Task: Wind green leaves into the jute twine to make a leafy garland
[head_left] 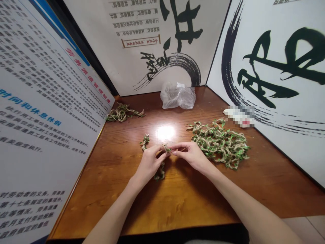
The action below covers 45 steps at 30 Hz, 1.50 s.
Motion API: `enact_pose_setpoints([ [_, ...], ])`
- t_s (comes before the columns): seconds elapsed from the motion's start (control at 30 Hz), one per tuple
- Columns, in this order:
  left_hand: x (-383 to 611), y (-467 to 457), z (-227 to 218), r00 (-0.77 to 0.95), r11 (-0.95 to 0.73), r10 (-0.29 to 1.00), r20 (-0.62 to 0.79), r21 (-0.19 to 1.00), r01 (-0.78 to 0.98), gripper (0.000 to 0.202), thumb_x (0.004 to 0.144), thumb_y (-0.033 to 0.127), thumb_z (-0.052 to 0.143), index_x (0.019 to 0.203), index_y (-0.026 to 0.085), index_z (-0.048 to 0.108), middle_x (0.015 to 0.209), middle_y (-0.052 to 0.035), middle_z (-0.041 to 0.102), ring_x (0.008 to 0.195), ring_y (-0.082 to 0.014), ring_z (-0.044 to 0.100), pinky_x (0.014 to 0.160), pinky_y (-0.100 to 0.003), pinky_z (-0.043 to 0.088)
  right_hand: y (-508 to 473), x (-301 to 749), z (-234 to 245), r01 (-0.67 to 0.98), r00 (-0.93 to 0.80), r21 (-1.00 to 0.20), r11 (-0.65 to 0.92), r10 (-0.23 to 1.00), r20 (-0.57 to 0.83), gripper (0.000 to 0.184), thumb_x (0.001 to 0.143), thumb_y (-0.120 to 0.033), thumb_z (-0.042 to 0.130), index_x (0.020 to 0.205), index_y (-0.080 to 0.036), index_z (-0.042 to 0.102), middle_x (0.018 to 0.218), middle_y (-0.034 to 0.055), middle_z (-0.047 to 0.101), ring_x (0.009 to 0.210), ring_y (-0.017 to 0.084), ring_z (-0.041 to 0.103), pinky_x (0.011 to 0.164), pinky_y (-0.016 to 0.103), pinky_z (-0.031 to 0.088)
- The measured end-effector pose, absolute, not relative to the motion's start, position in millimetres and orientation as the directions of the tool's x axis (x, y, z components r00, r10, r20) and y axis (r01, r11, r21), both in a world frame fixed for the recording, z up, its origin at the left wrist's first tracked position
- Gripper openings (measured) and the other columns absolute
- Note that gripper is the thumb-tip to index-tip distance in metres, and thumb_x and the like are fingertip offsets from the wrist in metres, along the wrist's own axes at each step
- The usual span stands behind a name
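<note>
Over the middle of the table, my left hand (pixel 153 158) pinches a piece of leafy twine (pixel 166 148), tan cord with small green leaves. My right hand (pixel 191 155) meets it from the right, its thumb and fingertips closed on the same twine. Parts of the twine lie on the wood beyond and below my left hand, partly hidden by it; whether they all join as one length I cannot tell. Just right of my right hand spreads a large tangled heap of leafy twine (pixel 223 144).
A smaller bundle of leafy twine (pixel 122 112) lies at the far left of the brown wooden table (pixel 114 196). A crumpled clear plastic bag (pixel 177 96) sits at the back. Near the right panel is a blurred white item (pixel 240 117). Printed panels (pixel 142 67) stand around the table.
</note>
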State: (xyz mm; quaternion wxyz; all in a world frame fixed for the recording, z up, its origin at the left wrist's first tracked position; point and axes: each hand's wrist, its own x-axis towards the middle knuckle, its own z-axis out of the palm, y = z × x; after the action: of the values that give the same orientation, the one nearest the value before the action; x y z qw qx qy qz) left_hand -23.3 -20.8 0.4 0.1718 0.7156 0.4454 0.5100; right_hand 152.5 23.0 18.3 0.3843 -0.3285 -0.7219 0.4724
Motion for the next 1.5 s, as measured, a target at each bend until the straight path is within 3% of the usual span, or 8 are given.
enact_pose_setpoints([
  [0.27, -23, -22, 4, 0.141, -0.591, 0.771, 0.621, 0.614, 0.523, 0.005, 0.08, 0.016, 0.062, 0.075, 0.016, 0.062, 0.073, -0.0027, 0.064, 0.069, -0.0143, 0.058, 0.066, -0.023, 0.042, 20, 147, 14, 0.098, -0.468, -0.907, 0.409, 0.824, 0.32, 0.024, 0.069, -0.033, 0.072, 0.084, -0.015, 0.075, 0.082, 0.0075, 0.071, 0.069, 0.017, 0.062, 0.065, 0.028, 0.047],
  [0.43, -25, -23, 3, 0.18, -0.597, 0.771, 0.611, 0.593, 0.54, 0.005, 0.079, 0.013, 0.06, 0.075, 0.016, 0.061, 0.076, -0.0032, 0.062, 0.069, -0.0142, 0.055, 0.065, -0.023, 0.039, 15, 144, 8, 0.161, -0.439, -0.755, 0.635, 0.731, 0.522, 0.007, 0.073, -0.023, 0.071, 0.078, -0.019, 0.074, 0.077, 0.0036, 0.066, 0.068, 0.013, 0.057, 0.062, 0.025, 0.045],
  [0.53, -24, -24, 2, 0.182, -0.58, 0.788, 0.588, 0.609, 0.542, 0.007, 0.081, 0.012, 0.058, 0.076, 0.016, 0.059, 0.08, -0.004, 0.06, 0.074, -0.0153, 0.055, 0.068, -0.023, 0.039, 12, 143, 6, 0.186, -0.429, -0.696, 0.693, 0.695, 0.577, 0.007, 0.078, -0.022, 0.067, 0.08, -0.02, 0.074, 0.08, 0.004, 0.063, 0.068, 0.013, 0.057, 0.061, 0.024, 0.046],
  [0.73, -21, -25, 2, 0.104, -0.629, 0.728, 0.678, 0.599, 0.495, 0.01, 0.084, 0.013, 0.055, 0.084, 0.018, 0.064, 0.094, -0.0072, 0.059, 0.087, -0.0181, 0.056, 0.079, -0.028, 0.04, 11, 142, 8, 0.139, -0.337, -0.735, 0.664, 0.729, 0.595, 0.01, 0.08, -0.025, 0.066, 0.079, -0.019, 0.072, 0.09, 0.0076, 0.065, 0.081, 0.016, 0.062, 0.065, 0.025, 0.052],
  [0.9, -22, -24, 1, 0.142, -0.606, 0.756, 0.639, 0.602, 0.521, 0.01, 0.084, 0.013, 0.053, 0.079, 0.016, 0.06, 0.082, -0.0054, 0.061, 0.077, -0.0164, 0.057, 0.072, -0.026, 0.041, 13, 142, 7, 0.082, -0.334, -0.761, 0.643, 0.737, 0.587, 0.008, 0.076, -0.025, 0.068, 0.076, -0.018, 0.073, 0.088, 0.0079, 0.065, 0.077, 0.016, 0.063, 0.06, 0.024, 0.053],
  [1.27, -21, -26, 0, 0.056, -0.528, 0.814, 0.578, 0.696, 0.486, 0.009, 0.071, 0.008, 0.056, 0.067, 0.017, 0.058, 0.066, -0.0018, 0.065, 0.061, -0.0148, 0.059, 0.06, -0.023, 0.04, 10, 143, 6, 0.102, -0.413, -0.673, 0.733, 0.646, 0.642, 0.01, 0.081, -0.025, 0.067, 0.083, -0.022, 0.076, 0.086, 0.0059, 0.071, 0.076, 0.017, 0.066, 0.066, 0.026, 0.053],
  [1.5, -19, -25, -3, -0.005, -0.487, 0.837, 0.548, 0.748, 0.451, 0.007, 0.072, 0.01, 0.061, 0.068, 0.016, 0.06, 0.067, -0.0018, 0.066, 0.062, -0.0139, 0.06, 0.061, -0.022, 0.043, 11, 142, 5, 0.076, -0.378, -0.734, 0.675, 0.701, 0.605, 0.011, 0.079, -0.027, 0.068, 0.081, -0.022, 0.077, 0.08, 0.0061, 0.072, 0.071, 0.018, 0.066, 0.065, 0.028, 0.052],
])
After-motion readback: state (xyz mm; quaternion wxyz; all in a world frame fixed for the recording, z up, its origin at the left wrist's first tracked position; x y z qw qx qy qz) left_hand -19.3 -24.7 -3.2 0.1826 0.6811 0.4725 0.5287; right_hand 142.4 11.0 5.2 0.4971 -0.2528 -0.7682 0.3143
